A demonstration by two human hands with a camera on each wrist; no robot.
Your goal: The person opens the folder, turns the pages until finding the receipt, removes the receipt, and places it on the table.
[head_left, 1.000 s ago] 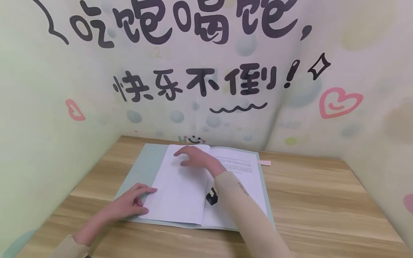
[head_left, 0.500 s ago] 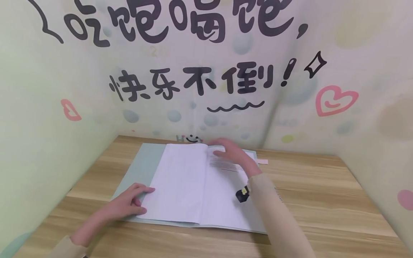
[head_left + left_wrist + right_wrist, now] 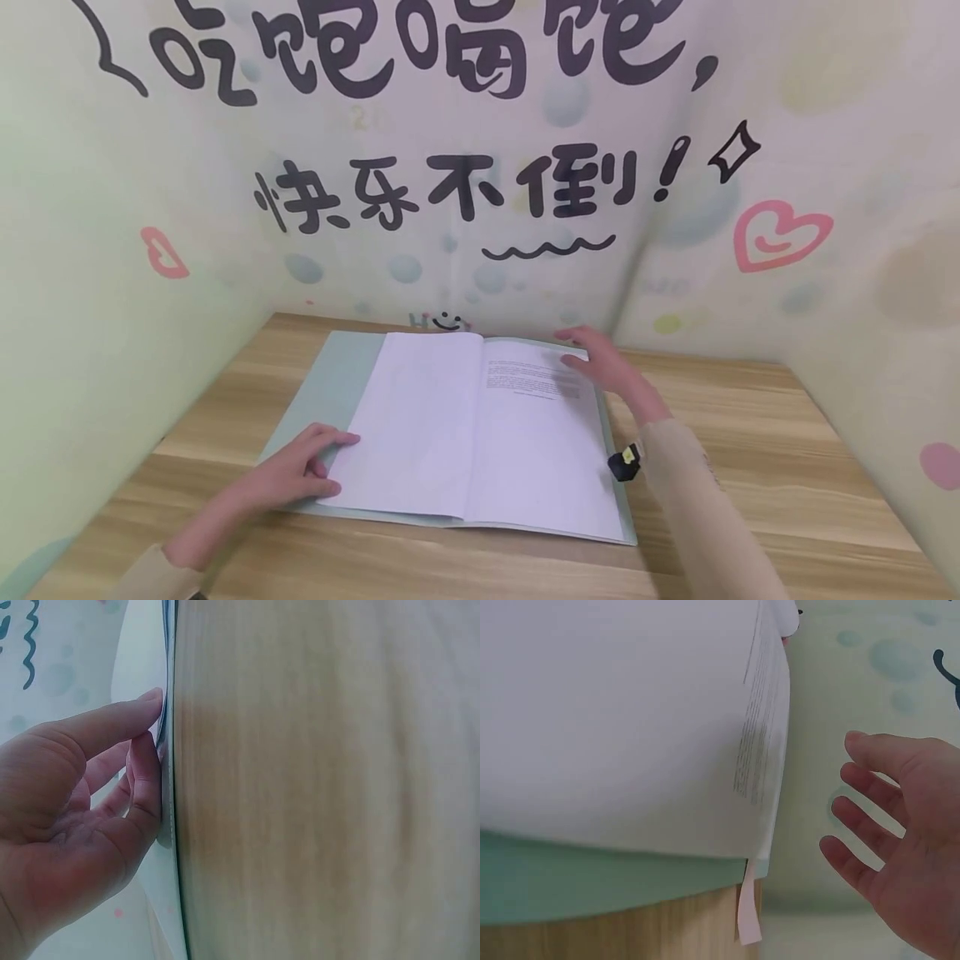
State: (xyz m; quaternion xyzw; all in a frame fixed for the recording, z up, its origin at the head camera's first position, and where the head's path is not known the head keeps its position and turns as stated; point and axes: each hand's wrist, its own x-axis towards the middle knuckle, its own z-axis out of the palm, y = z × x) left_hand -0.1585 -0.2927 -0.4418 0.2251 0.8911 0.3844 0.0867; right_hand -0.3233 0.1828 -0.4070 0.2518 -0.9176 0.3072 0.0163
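Observation:
An open booklet with a pale blue-green cover (image 3: pixel 337 367) lies on the wooden table. Its left page (image 3: pixel 420 425) is blank, while the right page (image 3: pixel 540 467) carries a few lines of small print near the top. My left hand (image 3: pixel 296 471) rests at the lower left edge of the left page; in the left wrist view its thumb and fingertips touch the paper. Over the far right corner of the booklet is my right hand (image 3: pixel 603 362), fingers spread and holding nothing. A pink tab (image 3: pixel 748 907) sticks out past that corner in the right wrist view.
Wood-grain tabletop (image 3: pixel 750 467) surrounds the booklet. Behind it rises a pale wall (image 3: pixel 375 283) with large black lettering and pink hearts, close to the booklet's far edge. A small black device (image 3: pixel 624 463) sits at my right wrist.
My right hand has swept rightward from above the left page, across the right page, to the far right corner. My left hand has stayed at the left page's edge.

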